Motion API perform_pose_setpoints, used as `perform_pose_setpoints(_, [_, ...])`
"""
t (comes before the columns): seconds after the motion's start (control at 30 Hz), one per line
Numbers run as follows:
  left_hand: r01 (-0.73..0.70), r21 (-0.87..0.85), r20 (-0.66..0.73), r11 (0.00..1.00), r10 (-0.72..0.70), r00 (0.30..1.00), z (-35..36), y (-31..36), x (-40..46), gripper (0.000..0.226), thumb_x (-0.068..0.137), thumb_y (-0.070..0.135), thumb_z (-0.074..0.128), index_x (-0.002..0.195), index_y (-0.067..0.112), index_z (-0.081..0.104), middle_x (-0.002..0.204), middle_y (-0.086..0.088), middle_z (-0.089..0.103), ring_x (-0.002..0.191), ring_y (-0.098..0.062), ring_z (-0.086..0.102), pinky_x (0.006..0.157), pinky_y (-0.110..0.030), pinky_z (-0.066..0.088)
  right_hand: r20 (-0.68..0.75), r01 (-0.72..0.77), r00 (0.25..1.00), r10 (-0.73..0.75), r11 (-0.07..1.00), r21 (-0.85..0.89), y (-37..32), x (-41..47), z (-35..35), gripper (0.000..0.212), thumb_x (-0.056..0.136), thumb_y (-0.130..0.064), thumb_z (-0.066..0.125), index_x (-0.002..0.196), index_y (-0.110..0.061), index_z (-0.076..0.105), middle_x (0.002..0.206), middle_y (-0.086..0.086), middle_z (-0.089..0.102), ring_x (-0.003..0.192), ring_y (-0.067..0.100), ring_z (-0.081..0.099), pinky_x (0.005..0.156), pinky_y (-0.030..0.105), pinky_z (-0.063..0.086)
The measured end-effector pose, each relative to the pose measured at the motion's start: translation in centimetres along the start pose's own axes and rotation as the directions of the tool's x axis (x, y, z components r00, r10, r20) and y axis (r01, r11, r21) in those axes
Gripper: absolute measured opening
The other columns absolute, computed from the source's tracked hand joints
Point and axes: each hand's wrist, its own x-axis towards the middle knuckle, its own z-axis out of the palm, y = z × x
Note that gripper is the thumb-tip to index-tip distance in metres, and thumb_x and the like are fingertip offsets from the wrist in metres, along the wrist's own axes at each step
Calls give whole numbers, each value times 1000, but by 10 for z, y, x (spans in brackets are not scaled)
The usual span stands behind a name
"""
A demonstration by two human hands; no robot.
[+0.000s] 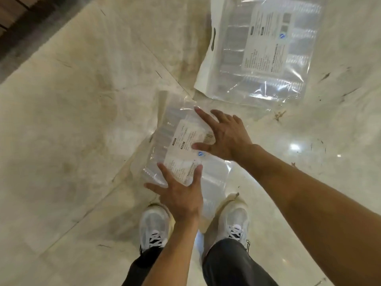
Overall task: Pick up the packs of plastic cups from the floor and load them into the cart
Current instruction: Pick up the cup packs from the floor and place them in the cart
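**Near pack of cups framed by two spread hands**

The near pack of plastic cups is best taken from opposite ends at once, since the loose clear wrap is likely to slip and sag if lifted from one side only. A firm hold on the stacked cups themselves — not on the slack film — is advised.

The left hand is spread at the pack's near end, fingers straight and apart, nothing clamped. The right hand is likewise splayed at the pack's right side, thumb over the printed label; whether either hand touches the wrap cannot be told. The pack lies on the marble floor, just ahead of the white shoes.

A second pack lies farther off, toward the floor's far right — untouched. No cart is in view.
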Motion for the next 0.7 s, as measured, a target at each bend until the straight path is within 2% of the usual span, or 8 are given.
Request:
perform_pose_setpoints(0.07, [-105, 90, -69, 990, 112, 991, 5, 0, 9, 117, 73, 91, 55, 163, 45, -2, 169, -21, -21, 146, -58, 22, 113, -63, 37, -76, -90, 992, 98, 991, 99, 10, -19, 22, 107, 77, -93, 43, 161, -46, -4, 159, 13, 35, 139, 36, 41, 115, 53, 33])
perform_pose_setpoints(0.13, [-309, 189, -92, 932, 330, 940, -1, -2, 17, 110, 75, 89, 59, 163, 46, 9, 171, -14, -15, 147, -50, 24, 108, -61, 42, -158, -223, 951, 265, 944, 243, 17, -51, 38, 110, 79, -91, 43, 164, -38, 0, 145, 17, 45, 122, 37, 51, 103, 51, 42])
perform_pose_setpoints(0.23, [-491, 266, -57, 829, 522, 851, -17, -8, 33, 108, 74, 80, 71, 163, 43, 21, 173, -9, -9, 153, -37, 16, 116, -48, 33, -124, -351, 891, 437, 836, 423, 26, -86, 49, 120, 73, -93, 52, 163, -38, -5, 147, 21, 38, 122, 42, 51, 100, 55, 50])
perform_pose_setpoints(0.3, [-494, 214, -39, 843, 513, 858, -22, -9, 43, 111, 70, 77, 76, 162, 47, 21, 172, -3, -12, 158, -30, 6, 117, -41, 28, -91, -336, 899, 428, 808, 484, 31, -86, 47, 123, 68, -92, 59, 160, -47, -8, 160, 18, 22, 136, 45, 44, 105, 59, 48])
perform_pose_setpoints(0.37, [-450, 137, -38, 883, 458, 888, -19, -7, 48, 114, 66, 78, 79, 159, 55, 18, 171, -3, -5, 158, -30, 9, 116, -46, 37, -79, -279, 925, 373, 803, 527, 34, -75, 46, 123, 65, -90, 65, 158, -55, -7, 166, 14, 13, 144, 45, 35, 109, 62, 44])
perform_pose_setpoints(0.47, [-433, 102, -44, 895, 439, 897, -16, -8, 55, 116, 61, 81, 80, 156, 59, 17, 161, -11, 17, 148, -32, 32, 105, -41, 47, -125, -230, 931, 344, 814, 534, 31, -63, 54, 121, 64, -92, 65, 155, -62, -8, 164, 13, 21, 146, 42, 32, 108, 65, 43])
perform_pose_setpoints(0.57, [-463, 86, -46, 882, 467, 883, -19, -9, 62, 116, 60, 79, 80, 158, 54, 22, 153, -11, 28, 137, -27, 41, 96, -30, 45, -172, -255, 907, 384, 827, 502, 26, -60, 58, 119, 64, -93, 63, 156, -58, -5, 158, 12, 32, 141, 40, 39, 104, 61, 46])
perform_pose_setpoints(0.7, [-478, 99, -61, 873, 485, 872, -29, 3, 49, 117, 59, 79, 79, 159, 47, 26, 143, -11, 39, 129, -25, 45, 93, -35, 48, -215, -258, 886, 411, 821, 509, 13, -64, 47, 120, 64, -96, 59, 160, -50, 3, 132, 16, 49, 113, 38, 55, 89, 52, 54])
